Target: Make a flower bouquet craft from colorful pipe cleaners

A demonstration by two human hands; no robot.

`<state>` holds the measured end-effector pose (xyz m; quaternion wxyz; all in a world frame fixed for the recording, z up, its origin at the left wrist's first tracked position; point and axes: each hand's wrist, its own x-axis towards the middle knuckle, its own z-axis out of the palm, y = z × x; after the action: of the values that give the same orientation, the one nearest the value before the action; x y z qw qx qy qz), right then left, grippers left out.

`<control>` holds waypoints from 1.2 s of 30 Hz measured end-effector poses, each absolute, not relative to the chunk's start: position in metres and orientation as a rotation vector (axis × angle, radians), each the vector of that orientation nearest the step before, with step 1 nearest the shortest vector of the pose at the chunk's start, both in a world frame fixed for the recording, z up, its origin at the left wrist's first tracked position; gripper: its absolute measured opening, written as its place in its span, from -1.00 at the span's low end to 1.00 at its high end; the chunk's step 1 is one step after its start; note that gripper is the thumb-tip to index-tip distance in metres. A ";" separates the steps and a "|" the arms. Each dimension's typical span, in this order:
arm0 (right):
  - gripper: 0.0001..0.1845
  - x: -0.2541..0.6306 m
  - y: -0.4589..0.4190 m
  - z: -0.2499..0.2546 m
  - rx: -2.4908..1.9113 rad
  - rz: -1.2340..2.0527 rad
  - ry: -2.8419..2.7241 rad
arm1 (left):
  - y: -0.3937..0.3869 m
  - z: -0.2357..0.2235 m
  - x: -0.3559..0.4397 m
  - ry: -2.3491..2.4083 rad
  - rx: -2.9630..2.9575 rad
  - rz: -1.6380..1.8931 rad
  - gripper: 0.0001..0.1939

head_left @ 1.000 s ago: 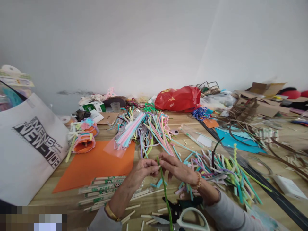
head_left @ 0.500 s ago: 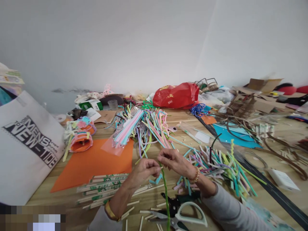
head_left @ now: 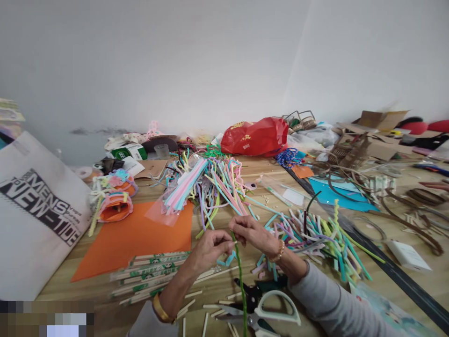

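Pipe cleaner still between both hands

The left hand and right hand work in a tight pocket near the table's front edge. A tangle of straws and pipe cleaners blocks the way ahead, a pipe-cleaner heap crowds the right, and printed wooden sticks lie left. Scissors sit just below. Bare wood runs behind the tangle, and more lies below the orange sheet.
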<state>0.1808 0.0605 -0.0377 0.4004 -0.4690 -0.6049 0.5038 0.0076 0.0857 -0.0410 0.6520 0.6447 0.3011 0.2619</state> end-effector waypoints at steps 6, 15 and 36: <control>-0.49 0.181 0.059 -0.034 -1.192 1.290 -1.504 | 0.091 -0.040 0.005 0.716 1.351 0.712 -0.74; -0.61 0.181 0.058 -0.035 -1.120 1.204 -1.554 | 0.093 -0.041 0.005 0.738 1.325 0.756 -0.73; -0.67 0.172 0.057 -0.040 -1.184 1.159 -1.633 | 0.096 -0.037 0.001 0.832 1.385 0.906 -0.77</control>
<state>0.1721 0.0567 -0.0395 0.3966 -0.4672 -0.6443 0.4574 0.0007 0.0963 -0.0372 0.6007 0.5978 0.3591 0.3909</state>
